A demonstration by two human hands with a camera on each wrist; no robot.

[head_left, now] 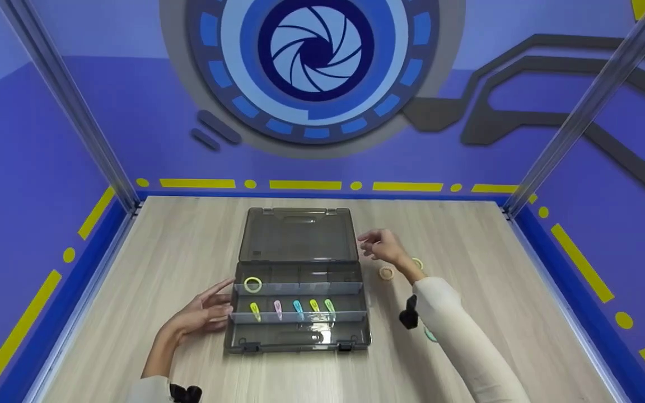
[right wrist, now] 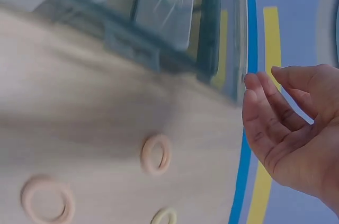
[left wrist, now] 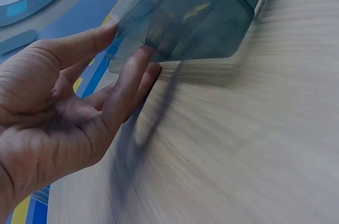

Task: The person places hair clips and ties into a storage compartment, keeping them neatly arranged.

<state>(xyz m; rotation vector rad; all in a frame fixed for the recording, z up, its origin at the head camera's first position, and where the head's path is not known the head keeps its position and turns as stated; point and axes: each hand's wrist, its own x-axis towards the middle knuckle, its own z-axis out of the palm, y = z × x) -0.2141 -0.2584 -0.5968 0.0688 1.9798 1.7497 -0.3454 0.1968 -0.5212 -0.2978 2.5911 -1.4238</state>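
A smoky see-through compartment box (head_left: 298, 333) lies on the table with its lid (head_left: 299, 235) folded back. Several snap hair clips (head_left: 298, 306) in yellow, pink, blue and green lie along the middle row, and a pale yellow ring (head_left: 252, 285) sits at the left of the row behind. My left hand (head_left: 202, 313) rests its extended fingertips against the box's left wall (left wrist: 212, 28). Just right of the lid's edge, my right hand (head_left: 383, 245) hovers with loosely bent fingers and nothing in its grasp, as the right wrist view also shows for this hand (right wrist: 291, 128).
On the table right of the box lie a peach ring (head_left: 386, 273), a yellow ring (head_left: 417, 263) and a green ring (head_left: 430, 334), partly behind the right sleeve. Two peach rings (right wrist: 155, 154) show in the right wrist view. Blue printed panels (head_left: 311, 168) wall in the table.
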